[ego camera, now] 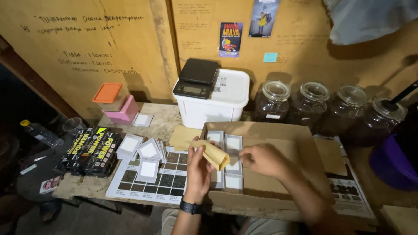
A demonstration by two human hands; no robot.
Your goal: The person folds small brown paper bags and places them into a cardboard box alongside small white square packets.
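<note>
The left hand [198, 167] grips a folded brown paper envelope [212, 153] near one end, thumb on one face and fingers wrapped behind, so the rest of it juts out to the right over the open cardboard box [278, 130], probably to keep its far end free above the box. The wrist, wearing a dark watch [190, 207], is cocked upright with the forearm rising from the bottom edge of the view. The right hand [261, 159] hovers low inside the box, palm down, fingers loosely curled toward the row of small white square packets [233, 143] lined up along the box's left wall; I cannot tell whether it pinches anything. More white packets [148, 150] are fanned on a printed sample sheet [167, 178] left of the box, within easy reach of the left hand, with spare brown envelopes [183, 137] just behind them. Farther back stand a white tub [217, 104] carrying a black scale [196, 78], and 4 dark-filled glass jars [313, 106] against the wall
</note>
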